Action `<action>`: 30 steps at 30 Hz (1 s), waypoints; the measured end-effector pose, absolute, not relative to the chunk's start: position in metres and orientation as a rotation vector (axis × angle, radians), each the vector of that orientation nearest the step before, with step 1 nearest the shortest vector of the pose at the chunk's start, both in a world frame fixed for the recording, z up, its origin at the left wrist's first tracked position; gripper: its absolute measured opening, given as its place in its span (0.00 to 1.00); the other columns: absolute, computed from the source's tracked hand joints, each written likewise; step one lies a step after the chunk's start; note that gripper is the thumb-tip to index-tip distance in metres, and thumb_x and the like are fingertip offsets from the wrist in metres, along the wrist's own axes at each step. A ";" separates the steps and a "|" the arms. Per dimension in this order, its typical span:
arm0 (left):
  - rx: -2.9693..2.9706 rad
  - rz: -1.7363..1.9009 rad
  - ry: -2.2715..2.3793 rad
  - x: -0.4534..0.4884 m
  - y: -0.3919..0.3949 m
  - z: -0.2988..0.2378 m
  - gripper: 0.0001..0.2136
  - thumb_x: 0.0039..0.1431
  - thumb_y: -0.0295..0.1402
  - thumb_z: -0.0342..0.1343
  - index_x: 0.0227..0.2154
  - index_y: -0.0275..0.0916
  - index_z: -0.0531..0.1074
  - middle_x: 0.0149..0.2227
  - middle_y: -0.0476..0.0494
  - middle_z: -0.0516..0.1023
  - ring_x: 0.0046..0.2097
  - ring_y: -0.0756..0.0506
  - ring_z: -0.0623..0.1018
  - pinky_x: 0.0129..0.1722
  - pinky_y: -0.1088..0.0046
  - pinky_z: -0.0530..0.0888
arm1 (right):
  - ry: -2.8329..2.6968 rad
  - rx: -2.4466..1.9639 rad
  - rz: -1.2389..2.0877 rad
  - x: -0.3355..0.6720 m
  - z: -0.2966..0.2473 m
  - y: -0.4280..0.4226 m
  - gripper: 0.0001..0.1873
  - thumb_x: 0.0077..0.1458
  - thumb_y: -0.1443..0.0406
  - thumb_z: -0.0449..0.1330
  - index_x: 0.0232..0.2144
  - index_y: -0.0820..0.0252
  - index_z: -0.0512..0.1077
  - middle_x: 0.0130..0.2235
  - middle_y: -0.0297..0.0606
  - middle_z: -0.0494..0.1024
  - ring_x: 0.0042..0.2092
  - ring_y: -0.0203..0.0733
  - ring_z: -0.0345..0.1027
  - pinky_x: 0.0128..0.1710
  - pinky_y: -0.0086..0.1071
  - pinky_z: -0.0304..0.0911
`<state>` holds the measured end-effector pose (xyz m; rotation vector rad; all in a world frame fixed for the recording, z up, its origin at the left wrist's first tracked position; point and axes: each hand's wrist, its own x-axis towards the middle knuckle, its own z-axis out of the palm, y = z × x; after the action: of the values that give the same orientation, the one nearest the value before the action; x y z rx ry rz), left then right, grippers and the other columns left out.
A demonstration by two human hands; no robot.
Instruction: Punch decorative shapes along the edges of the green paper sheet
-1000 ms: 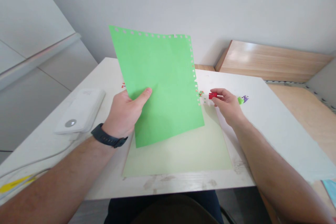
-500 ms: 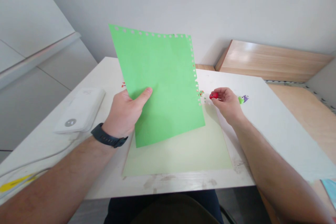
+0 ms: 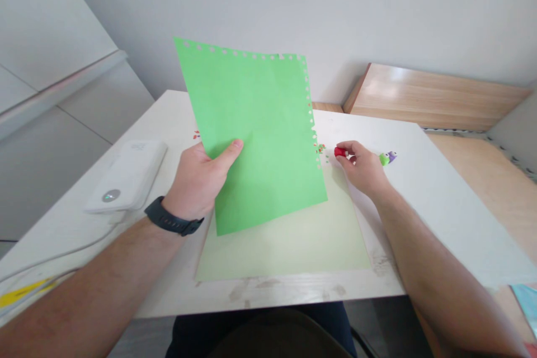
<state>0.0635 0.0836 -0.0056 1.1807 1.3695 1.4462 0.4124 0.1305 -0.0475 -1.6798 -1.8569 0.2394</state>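
My left hand (image 3: 196, 182) holds a bright green paper sheet (image 3: 260, 134) upright by its lower left edge, thumb on the front. The sheet's top and right edges are notched with small punched holes. My right hand (image 3: 363, 169) pinches a small red object (image 3: 340, 151) between thumb and fingers, and its shape is mostly hidden. Tiny red and green paper bits (image 3: 321, 148) lie just left of that hand. Beyond its knuckles stand a small green piece (image 3: 384, 159) and a small purple piece (image 3: 392, 156).
A pale green sheet (image 3: 289, 251) lies flat on the white table (image 3: 423, 190), under the raised paper. A white power bank (image 3: 126, 176) with a cable sits at the left. A few red bits (image 3: 196, 135) lie behind the raised sheet. Wooden boards stand beyond the table's right side.
My right hand has shifted slightly, its fingers closing further round the red object. The green sheet and my left hand stay nearly still.
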 end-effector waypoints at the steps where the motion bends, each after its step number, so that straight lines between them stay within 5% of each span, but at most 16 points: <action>1: 1.184 1.450 1.364 0.064 0.083 -0.005 0.22 0.61 0.47 0.68 0.53 0.41 0.82 0.60 0.41 0.81 0.61 0.34 0.80 0.63 0.53 0.76 | -1.851 -1.673 0.241 0.413 -0.048 0.131 0.14 0.61 0.61 0.62 0.49 0.52 0.79 0.44 0.40 0.85 0.34 0.44 0.74 0.42 0.43 0.70; 12: 1.174 1.456 1.343 0.068 0.080 0.000 0.22 0.62 0.46 0.67 0.56 0.42 0.80 0.62 0.44 0.80 0.63 0.35 0.78 0.65 0.53 0.74 | -1.779 -1.634 0.260 0.416 -0.048 0.131 0.16 0.60 0.60 0.63 0.50 0.52 0.81 0.46 0.41 0.85 0.37 0.46 0.74 0.45 0.47 0.71; 22: 1.143 1.439 1.385 0.067 0.081 0.001 0.21 0.60 0.46 0.68 0.53 0.43 0.82 0.61 0.41 0.81 0.62 0.34 0.79 0.62 0.54 0.78 | -1.244 -1.246 1.094 0.408 -0.030 0.123 0.17 0.55 0.59 0.71 0.47 0.55 0.79 0.44 0.40 0.84 0.45 0.44 0.77 0.39 0.36 0.70; 30: 1.131 1.425 1.370 0.065 0.080 0.000 0.22 0.60 0.47 0.69 0.54 0.45 0.81 0.62 0.42 0.80 0.64 0.33 0.78 0.61 0.53 0.79 | -1.254 -1.073 1.285 0.405 -0.014 0.110 0.16 0.57 0.59 0.69 0.48 0.52 0.78 0.46 0.40 0.81 0.46 0.47 0.77 0.42 0.40 0.72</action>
<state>0.0652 0.0805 -0.0003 1.1309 1.3704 1.4248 0.4048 0.1097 -0.0143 -1.0727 -1.2544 1.2847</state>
